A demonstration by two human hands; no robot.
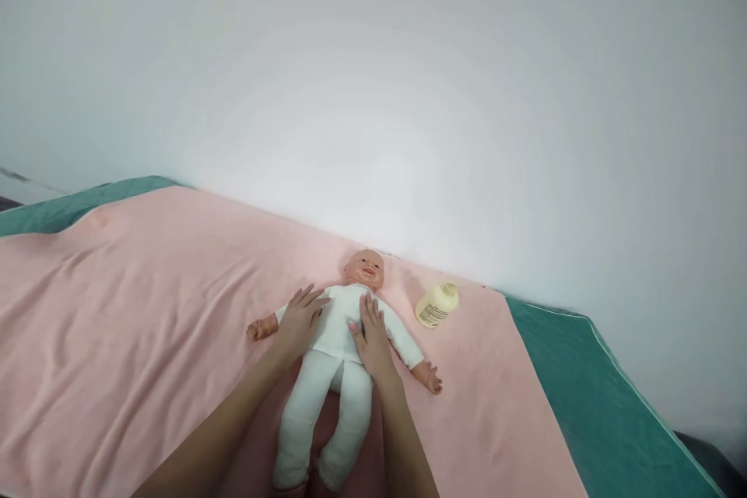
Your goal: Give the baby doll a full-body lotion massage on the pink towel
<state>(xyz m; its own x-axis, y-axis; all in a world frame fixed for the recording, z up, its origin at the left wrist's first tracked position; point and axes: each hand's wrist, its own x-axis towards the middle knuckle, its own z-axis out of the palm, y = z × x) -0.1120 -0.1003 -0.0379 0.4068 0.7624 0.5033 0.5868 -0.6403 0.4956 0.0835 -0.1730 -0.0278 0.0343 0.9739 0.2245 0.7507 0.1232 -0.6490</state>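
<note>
A baby doll (335, 362) in a white suit lies on its back on a pink towel (145, 327), head toward the wall. My left hand (300, 319) rests flat on the doll's chest and upper arm on the left side, fingers spread. My right hand (370, 338) lies flat on the other side of the doll's chest, fingers together and pointing toward the head. Neither hand grips anything. The doll's arms stretch out to both sides, and its legs point toward me.
A small pale yellow bottle (436, 305) lies on its side on the towel, right of the doll's head. The towel covers a green mattress (601, 405) set against a white wall (467, 93). The mattress edge drops off at the right.
</note>
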